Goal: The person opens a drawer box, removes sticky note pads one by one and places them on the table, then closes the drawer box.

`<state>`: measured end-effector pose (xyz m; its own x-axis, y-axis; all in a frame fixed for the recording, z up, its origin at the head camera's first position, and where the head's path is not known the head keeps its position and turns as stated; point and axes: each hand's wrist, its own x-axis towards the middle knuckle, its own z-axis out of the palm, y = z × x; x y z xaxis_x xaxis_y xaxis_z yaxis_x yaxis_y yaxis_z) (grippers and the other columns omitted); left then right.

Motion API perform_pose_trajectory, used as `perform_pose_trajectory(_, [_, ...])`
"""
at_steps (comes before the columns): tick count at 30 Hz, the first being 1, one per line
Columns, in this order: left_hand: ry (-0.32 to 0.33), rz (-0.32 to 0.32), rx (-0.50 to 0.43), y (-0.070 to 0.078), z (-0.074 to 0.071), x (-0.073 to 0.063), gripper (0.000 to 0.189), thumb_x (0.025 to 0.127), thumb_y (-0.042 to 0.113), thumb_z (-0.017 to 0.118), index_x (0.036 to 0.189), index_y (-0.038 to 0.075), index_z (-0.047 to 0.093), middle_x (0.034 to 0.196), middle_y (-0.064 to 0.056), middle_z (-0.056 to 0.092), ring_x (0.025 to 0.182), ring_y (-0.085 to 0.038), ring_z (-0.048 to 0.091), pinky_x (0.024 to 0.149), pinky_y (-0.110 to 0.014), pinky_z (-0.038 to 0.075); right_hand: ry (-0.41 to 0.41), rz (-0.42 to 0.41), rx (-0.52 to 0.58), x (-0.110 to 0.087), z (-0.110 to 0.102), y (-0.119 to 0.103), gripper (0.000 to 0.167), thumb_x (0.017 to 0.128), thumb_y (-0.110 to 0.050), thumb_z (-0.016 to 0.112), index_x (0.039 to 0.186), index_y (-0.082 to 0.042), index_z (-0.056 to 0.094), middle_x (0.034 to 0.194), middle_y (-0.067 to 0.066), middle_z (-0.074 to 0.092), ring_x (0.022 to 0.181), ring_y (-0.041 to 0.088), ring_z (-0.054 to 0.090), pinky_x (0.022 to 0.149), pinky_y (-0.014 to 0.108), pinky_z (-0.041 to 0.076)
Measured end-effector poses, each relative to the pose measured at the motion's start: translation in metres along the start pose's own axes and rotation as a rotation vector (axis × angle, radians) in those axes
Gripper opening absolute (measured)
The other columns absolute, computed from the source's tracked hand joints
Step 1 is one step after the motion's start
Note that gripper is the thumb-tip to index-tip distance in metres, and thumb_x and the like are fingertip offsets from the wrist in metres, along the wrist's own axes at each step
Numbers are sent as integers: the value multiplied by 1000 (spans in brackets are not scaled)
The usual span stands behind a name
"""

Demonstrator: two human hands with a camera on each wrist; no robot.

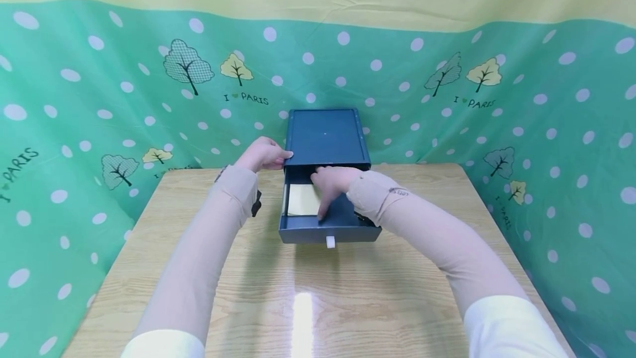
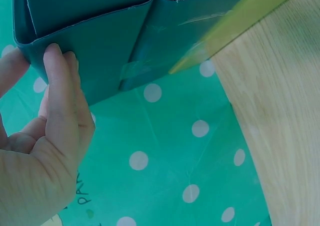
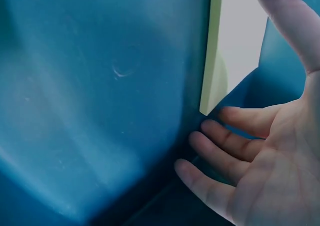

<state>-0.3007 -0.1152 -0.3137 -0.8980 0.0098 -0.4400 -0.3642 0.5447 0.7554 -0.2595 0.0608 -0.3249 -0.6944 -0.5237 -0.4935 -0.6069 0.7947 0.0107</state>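
A dark blue drawer box (image 1: 325,137) stands at the back of the table, its drawer (image 1: 350,233) pulled out toward me. In the drawer's left part lies a pale yellow paper pad (image 1: 302,200). My right hand (image 1: 334,182) reaches into the drawer just right of the pad. Its fingers are spread, with fingertips near the pad's edge and the thumb over toward the pad's front right corner. At the box's front left top corner, my left hand (image 1: 265,153) holds the casing, thumb on top and fingers (image 2: 60,80) against the side wall.
A white pull tab (image 1: 330,242) hangs from the drawer front. Beneath the blue box, a yellow layer (image 2: 235,28) shows at table level. The wooden table (image 1: 238,303) meets a green dotted curtain (image 1: 397,93) behind and at both sides.
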Motion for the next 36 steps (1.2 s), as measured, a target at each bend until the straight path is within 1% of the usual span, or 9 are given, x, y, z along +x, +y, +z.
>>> perform_pose_trajectory(5, [-1,1,10,0,0,0,52,92,20,64,133,-4,43,124,-16,55,113,-25,57,90,-28,55,4,26,-26,2,4,0,95,67,-59,77,137,-4,43,136,13,46,122,26,46,106,37,42])
perform_pose_trajectory(10, [0,9,9,0,0,0,51,91,20,64,132,-4,44,124,-16,55,114,-26,57,90,-28,55,24,35,-17,1,6,0,96,66,-60,78,136,-3,43,134,13,47,121,26,46,106,37,43])
perform_pose_trajectory(18, [-10,14,-1,-1,0,-2,52,91,20,64,133,-4,43,129,-17,54,118,-27,55,92,-28,54,68,22,-15,0,10,1,95,66,-61,77,134,-3,45,133,13,48,120,26,48,105,35,43])
perform_pose_trajectory(25, [-16,8,-9,-1,-1,-1,54,91,20,65,134,-4,42,130,-17,53,119,-27,55,92,-28,54,102,21,4,1,14,1,92,66,-59,78,131,-3,46,133,13,49,120,27,49,105,35,44])
perform_pose_trajectory(36, [2,16,-5,0,1,-3,51,91,19,63,132,-4,44,125,-16,54,114,-25,56,90,-28,55,131,37,5,0,17,0,91,65,-56,80,130,-3,47,130,13,51,116,25,50,103,34,45])
